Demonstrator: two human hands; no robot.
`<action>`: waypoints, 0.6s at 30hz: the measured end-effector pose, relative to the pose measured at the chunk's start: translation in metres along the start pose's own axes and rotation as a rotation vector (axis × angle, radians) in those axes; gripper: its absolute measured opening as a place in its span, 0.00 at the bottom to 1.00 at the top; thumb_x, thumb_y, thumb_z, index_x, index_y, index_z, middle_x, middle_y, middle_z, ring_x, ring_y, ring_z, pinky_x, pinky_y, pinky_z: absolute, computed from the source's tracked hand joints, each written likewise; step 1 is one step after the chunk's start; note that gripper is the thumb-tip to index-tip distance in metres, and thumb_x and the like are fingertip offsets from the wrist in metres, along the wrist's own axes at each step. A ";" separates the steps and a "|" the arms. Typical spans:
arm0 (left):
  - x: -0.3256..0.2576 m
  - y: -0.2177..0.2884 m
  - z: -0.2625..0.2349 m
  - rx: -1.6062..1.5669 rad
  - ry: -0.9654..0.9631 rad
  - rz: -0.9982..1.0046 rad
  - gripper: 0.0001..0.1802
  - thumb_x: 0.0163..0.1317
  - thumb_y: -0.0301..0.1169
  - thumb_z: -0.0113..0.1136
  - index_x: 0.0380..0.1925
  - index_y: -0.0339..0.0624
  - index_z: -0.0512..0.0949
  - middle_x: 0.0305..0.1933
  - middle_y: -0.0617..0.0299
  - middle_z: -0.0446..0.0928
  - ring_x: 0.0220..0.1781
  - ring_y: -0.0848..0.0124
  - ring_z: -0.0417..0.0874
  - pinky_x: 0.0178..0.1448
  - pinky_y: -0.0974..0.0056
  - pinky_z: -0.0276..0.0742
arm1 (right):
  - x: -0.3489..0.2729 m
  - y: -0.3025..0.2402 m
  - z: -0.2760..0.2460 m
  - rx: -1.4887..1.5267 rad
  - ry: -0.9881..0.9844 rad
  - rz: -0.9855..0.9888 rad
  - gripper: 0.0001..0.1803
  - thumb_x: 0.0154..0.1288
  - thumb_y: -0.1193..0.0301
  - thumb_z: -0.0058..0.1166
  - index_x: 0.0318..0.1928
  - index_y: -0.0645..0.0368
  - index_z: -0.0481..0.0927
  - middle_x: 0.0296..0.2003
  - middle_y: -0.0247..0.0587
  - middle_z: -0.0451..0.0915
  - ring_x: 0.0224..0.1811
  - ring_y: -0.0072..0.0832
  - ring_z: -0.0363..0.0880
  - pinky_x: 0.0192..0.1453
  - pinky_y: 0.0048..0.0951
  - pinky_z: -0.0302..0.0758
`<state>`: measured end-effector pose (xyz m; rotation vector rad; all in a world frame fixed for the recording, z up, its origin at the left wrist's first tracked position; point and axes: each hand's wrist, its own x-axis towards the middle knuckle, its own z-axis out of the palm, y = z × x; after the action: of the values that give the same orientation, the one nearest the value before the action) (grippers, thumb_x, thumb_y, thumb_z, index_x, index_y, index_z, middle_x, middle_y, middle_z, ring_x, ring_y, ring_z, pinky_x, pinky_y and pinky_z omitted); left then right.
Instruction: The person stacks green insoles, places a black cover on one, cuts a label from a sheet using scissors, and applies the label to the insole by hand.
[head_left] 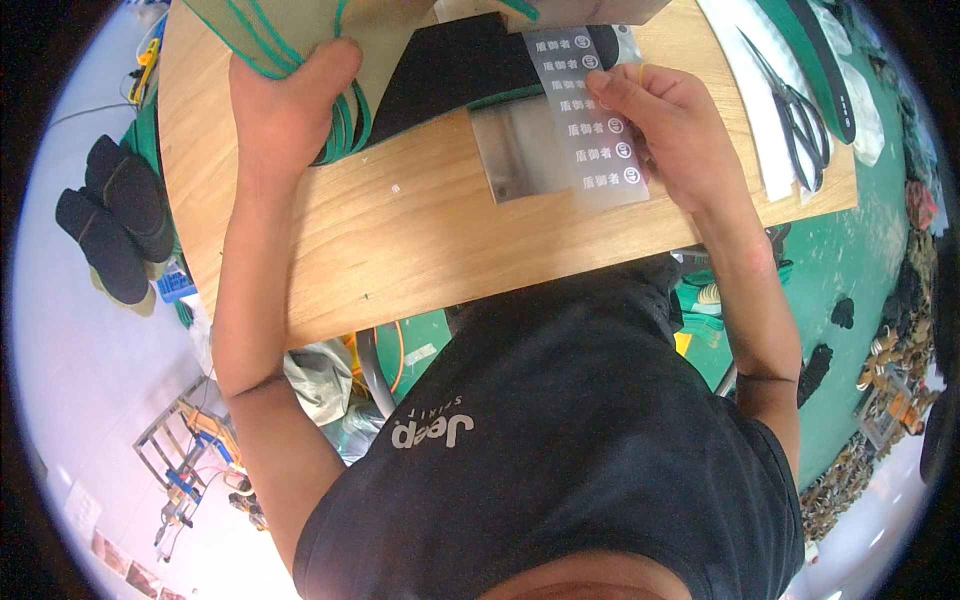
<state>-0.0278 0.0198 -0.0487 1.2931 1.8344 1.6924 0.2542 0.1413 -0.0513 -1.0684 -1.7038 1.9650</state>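
Note:
My left hand (282,112) is closed around a stack of tan insoles (385,35) with green edges, at the table's far left. Between finger and thumb, my right hand (680,130) pinches a translucent label strip (595,150) printed with a row of white marks. Part of the strip overlaps a black insole (460,65) lying at the far side of the table. Beneath the strip's left part is a shiny greyish flat piece (515,150); its material is unclear. The fingertips under the strip are hidden.
The wooden table (420,240) ends in front of my body. On its right, black-handled scissors (800,125) lie on white paper (735,60), beside a green-and-black insole (820,65). Black insoles (110,225) are off to the left. A heap of mixed items (890,400) is at the far right.

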 end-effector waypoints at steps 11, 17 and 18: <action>-0.002 0.003 0.000 0.174 -0.037 0.049 0.20 0.48 0.25 0.62 0.44 0.32 0.75 0.43 0.59 0.79 0.45 0.68 0.78 0.53 0.64 0.72 | 0.000 0.006 -0.003 0.044 0.023 -0.054 0.18 0.66 0.61 0.53 0.24 0.60 0.76 0.14 0.29 0.71 0.13 0.14 0.66 0.15 0.19 0.61; -0.010 0.028 0.017 0.306 -0.209 -0.055 0.19 0.49 0.27 0.64 0.43 0.35 0.77 0.41 0.61 0.80 0.42 0.69 0.79 0.49 0.66 0.73 | 0.002 0.002 -0.002 0.011 0.026 -0.019 0.18 0.66 0.60 0.54 0.25 0.62 0.77 0.14 0.31 0.72 0.12 0.16 0.67 0.15 0.19 0.63; -0.010 0.037 0.020 0.375 -0.254 -0.104 0.19 0.50 0.28 0.65 0.43 0.35 0.77 0.41 0.61 0.80 0.42 0.70 0.79 0.49 0.66 0.73 | 0.001 -0.004 -0.002 -0.019 0.016 -0.011 0.18 0.66 0.60 0.54 0.25 0.62 0.77 0.14 0.31 0.72 0.12 0.17 0.67 0.15 0.19 0.63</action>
<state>0.0073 0.0200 -0.0236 1.4458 2.0806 1.1048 0.2540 0.1446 -0.0479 -1.0759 -1.7194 1.9325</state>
